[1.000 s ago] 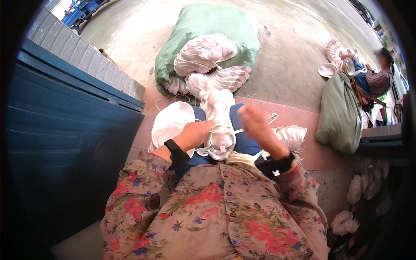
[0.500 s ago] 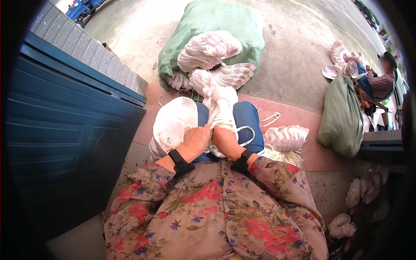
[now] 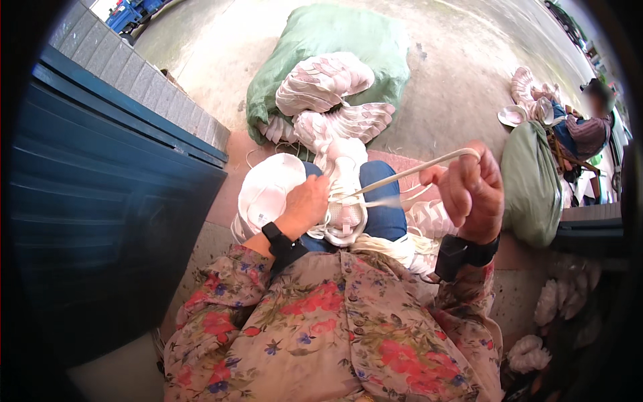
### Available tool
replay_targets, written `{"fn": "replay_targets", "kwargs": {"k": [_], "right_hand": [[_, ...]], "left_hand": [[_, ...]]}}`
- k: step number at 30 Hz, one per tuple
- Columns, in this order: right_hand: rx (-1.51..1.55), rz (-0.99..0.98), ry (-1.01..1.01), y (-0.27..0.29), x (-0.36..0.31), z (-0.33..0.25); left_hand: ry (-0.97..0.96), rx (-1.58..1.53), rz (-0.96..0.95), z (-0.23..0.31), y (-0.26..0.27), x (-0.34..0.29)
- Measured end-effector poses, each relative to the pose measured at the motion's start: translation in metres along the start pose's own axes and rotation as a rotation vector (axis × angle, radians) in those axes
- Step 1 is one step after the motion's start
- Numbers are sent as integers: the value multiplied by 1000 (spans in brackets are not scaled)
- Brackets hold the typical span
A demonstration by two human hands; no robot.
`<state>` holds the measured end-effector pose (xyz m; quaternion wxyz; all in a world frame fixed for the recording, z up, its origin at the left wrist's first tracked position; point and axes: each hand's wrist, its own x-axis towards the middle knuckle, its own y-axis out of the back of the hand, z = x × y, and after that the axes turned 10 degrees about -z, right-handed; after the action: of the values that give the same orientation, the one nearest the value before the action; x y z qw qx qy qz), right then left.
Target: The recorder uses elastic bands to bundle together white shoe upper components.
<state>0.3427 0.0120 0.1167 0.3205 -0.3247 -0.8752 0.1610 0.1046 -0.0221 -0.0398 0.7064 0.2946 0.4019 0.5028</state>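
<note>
A white shoe upper (image 3: 346,216) lies across my lap between my knees, its lacing facing up. My left hand (image 3: 308,203) is closed at the upper's left edge, fingers curled against it; the fingertips are partly hidden. Raised to the right, my right hand (image 3: 474,194) is closed on a cream shoelace (image 3: 416,174), which stretches taut from the upper's eyelets. A loose lace end beside it is smeared by motion. By my left hand, a white cup-shaped piece (image 3: 271,184) rests on my left thigh. More cream laces (image 3: 385,248) lie bundled at my right thigh.
Ahead stands a large green sack (image 3: 341,33) with stacked pinkish-white uppers (image 3: 325,80) against it. A blue door (image 3: 114,221) borders the left. At right are another green sack (image 3: 532,187) and a seated person (image 3: 589,134). More uppers (image 3: 429,218) lie beside my right knee.
My right hand has moved from the upper out to the right and up, drawing the shoelace with it. My left hand has stayed by the upper's left edge, shifting slightly.
</note>
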Motion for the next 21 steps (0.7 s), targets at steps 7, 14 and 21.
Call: {"fn": "replay_targets", "kwargs": {"k": [7,14,21], "right_hand": [[-126,-32,-253,-19,28,-1],[-103,623,-43,48,19,13],[-449,620,-434,145,-97,56]], "left_hand": [[-500,-723,-793,52,65,23],[-191,-1356,-138,-16,96,42],[271,-1485,89,-87,122,17]]}}
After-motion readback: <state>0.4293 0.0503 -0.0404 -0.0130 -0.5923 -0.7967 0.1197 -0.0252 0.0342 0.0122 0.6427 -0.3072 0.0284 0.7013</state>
